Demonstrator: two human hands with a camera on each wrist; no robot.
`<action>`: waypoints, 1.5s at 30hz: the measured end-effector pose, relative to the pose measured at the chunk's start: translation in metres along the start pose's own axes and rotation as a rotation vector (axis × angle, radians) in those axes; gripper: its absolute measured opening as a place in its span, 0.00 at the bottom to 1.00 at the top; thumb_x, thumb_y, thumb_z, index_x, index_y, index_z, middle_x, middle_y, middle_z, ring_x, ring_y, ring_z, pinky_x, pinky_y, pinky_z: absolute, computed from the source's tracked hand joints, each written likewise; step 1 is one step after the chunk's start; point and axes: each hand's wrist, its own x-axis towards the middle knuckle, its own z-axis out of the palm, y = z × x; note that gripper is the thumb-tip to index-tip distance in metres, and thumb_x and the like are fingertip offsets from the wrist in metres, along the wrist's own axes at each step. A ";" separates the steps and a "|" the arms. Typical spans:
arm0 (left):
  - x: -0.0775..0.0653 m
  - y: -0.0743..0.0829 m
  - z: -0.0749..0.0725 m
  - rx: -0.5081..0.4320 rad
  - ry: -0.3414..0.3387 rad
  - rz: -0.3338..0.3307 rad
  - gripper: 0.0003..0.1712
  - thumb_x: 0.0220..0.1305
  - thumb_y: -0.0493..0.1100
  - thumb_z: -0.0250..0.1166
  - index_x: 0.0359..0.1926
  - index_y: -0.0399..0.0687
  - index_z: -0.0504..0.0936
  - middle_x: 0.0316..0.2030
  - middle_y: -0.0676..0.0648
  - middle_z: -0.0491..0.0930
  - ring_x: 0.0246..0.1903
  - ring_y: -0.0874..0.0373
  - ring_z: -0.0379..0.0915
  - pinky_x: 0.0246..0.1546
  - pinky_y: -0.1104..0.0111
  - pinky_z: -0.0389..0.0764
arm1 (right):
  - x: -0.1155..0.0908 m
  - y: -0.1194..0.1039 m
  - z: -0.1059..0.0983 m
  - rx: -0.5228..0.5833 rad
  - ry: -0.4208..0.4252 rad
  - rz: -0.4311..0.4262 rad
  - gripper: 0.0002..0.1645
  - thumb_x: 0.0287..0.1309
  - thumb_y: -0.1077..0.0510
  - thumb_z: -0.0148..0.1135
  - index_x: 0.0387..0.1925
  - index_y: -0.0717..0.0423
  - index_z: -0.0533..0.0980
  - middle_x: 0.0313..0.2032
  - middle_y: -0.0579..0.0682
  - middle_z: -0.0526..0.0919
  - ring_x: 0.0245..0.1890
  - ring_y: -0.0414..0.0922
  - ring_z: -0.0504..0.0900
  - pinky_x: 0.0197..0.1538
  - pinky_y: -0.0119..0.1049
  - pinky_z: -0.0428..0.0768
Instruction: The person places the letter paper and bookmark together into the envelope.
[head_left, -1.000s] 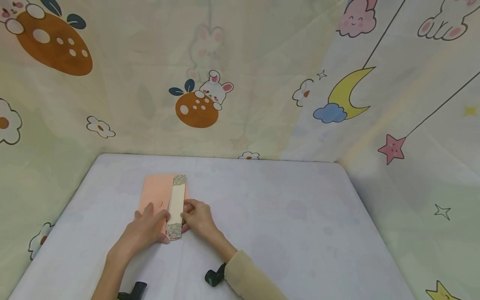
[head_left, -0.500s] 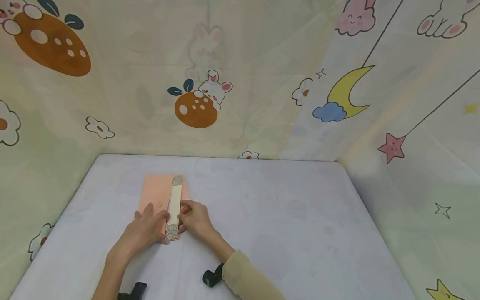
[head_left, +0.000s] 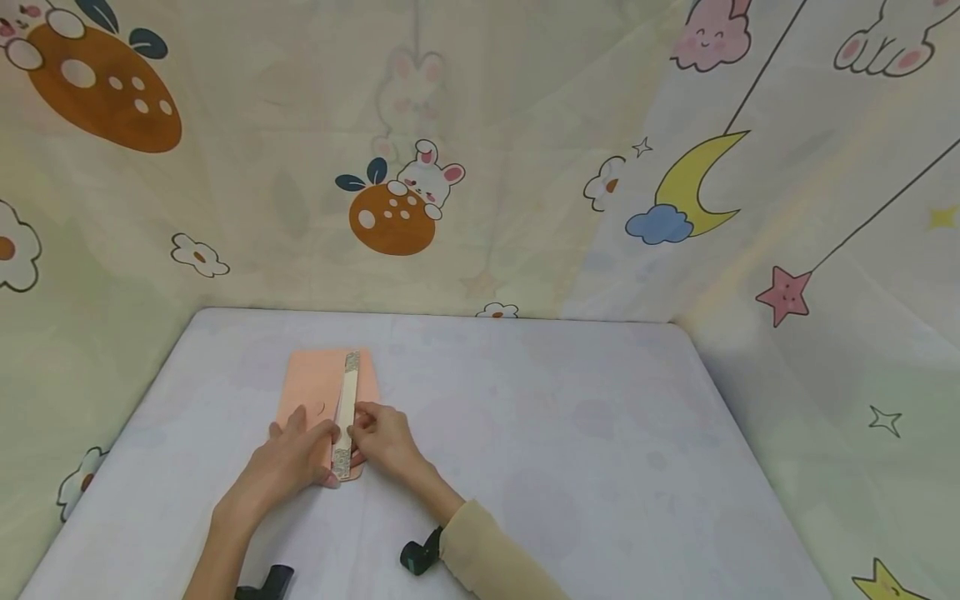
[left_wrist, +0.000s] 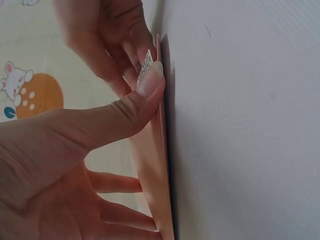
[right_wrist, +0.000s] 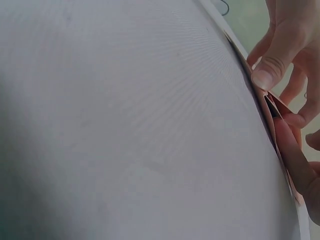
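A peach-pink folded paper card (head_left: 311,379) lies on the table, a small dark curved mark on its face. Along it runs a narrow cream flap (head_left: 347,408) with silvery patterned ends. My left hand (head_left: 281,462) rests on the card's left part with fingers spread, its thumb pressing near the close edge beside the patterned end (left_wrist: 145,67). From the right, my right hand (head_left: 386,437) pinches the flap's right edge between thumb and fingers. In the right wrist view, a fingertip (right_wrist: 285,135) reaches between the raised paper layers. The card's underside is hidden.
The white table (head_left: 600,458) extends right of the card. Patterned cloth walls (head_left: 525,208) stand behind and at both sides. Black wrist devices sit at the left wrist (head_left: 270,581) and the right wrist (head_left: 418,557).
My right hand has moved slightly left with the flap's edge. The flap looks narrower, and more pink card shows to its right. My left hand has stayed in place.
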 end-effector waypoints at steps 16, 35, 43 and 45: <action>-0.002 -0.002 -0.001 0.012 0.008 0.029 0.33 0.40 0.55 0.84 0.47 0.59 0.78 0.55 0.29 0.69 0.52 0.04 0.61 0.29 0.41 0.77 | -0.001 -0.007 0.006 0.036 -0.051 0.042 0.21 0.69 0.66 0.53 0.59 0.71 0.77 0.31 0.55 0.88 0.27 0.51 0.91 0.29 0.35 0.85; -0.002 -0.001 -0.001 -0.009 -0.033 0.001 0.37 0.43 0.56 0.82 0.54 0.53 0.79 0.68 0.18 0.58 0.56 0.01 0.50 0.40 0.24 0.70 | 0.004 -0.010 0.009 0.150 -0.014 0.169 0.18 0.65 0.68 0.54 0.54 0.70 0.81 0.33 0.57 0.90 0.32 0.54 0.91 0.35 0.39 0.87; -0.001 0.003 -0.001 0.014 -0.031 -0.002 0.32 0.42 0.54 0.84 0.48 0.58 0.79 0.54 0.28 0.68 0.48 0.18 0.69 0.30 0.41 0.76 | 0.005 -0.007 -0.002 -0.073 -0.009 0.056 0.16 0.67 0.67 0.56 0.51 0.65 0.83 0.37 0.53 0.91 0.33 0.40 0.89 0.36 0.29 0.84; -0.001 0.003 -0.001 0.022 -0.027 0.003 0.31 0.42 0.53 0.84 0.47 0.60 0.78 0.50 0.33 0.67 0.42 0.28 0.68 0.27 0.50 0.73 | 0.006 -0.006 -0.003 -0.203 -0.023 -0.007 0.17 0.67 0.66 0.57 0.53 0.60 0.83 0.41 0.50 0.90 0.37 0.36 0.86 0.40 0.26 0.81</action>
